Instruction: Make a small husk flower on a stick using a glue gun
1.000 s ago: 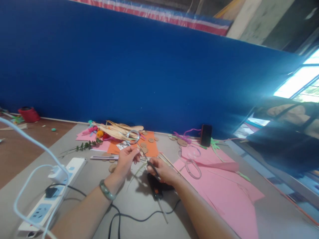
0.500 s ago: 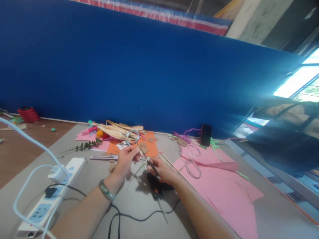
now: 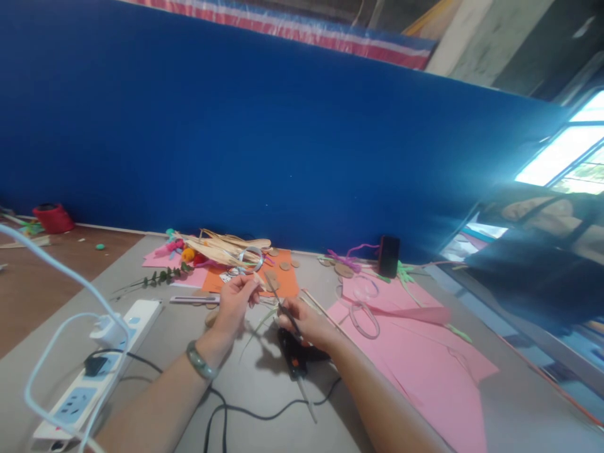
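My left hand (image 3: 236, 299), with a green bangle (image 3: 201, 360) on its wrist, pinches a small pale strip (image 3: 258, 280) between thumb and fingers. Close by on the right, my right hand (image 3: 304, 321) is closed round black-handled scissors (image 3: 279, 301), their blades pointing up and away towards the strip. Blades and strip look slightly apart. Beneath my right hand lies a black glue gun (image 3: 293, 360) with a whitish glue stick (image 3: 308, 399) jutting from it. A thin green stem (image 3: 257, 327) rests on the table between my hands.
Pale dried strips (image 3: 226, 248) lie at the back on orange paper (image 3: 287, 286), near wooden discs (image 3: 284, 266). A utility knife (image 3: 194, 300) and power strip (image 3: 99, 371) are leftward. Pink sheets (image 3: 425, 371) and a phone (image 3: 389, 256) are rightward. A blue partition (image 3: 292, 138) stands behind.
My left hand has shifted slightly left and up with the pale strip, widening the gap to the scissors. My right hand has hardly moved.
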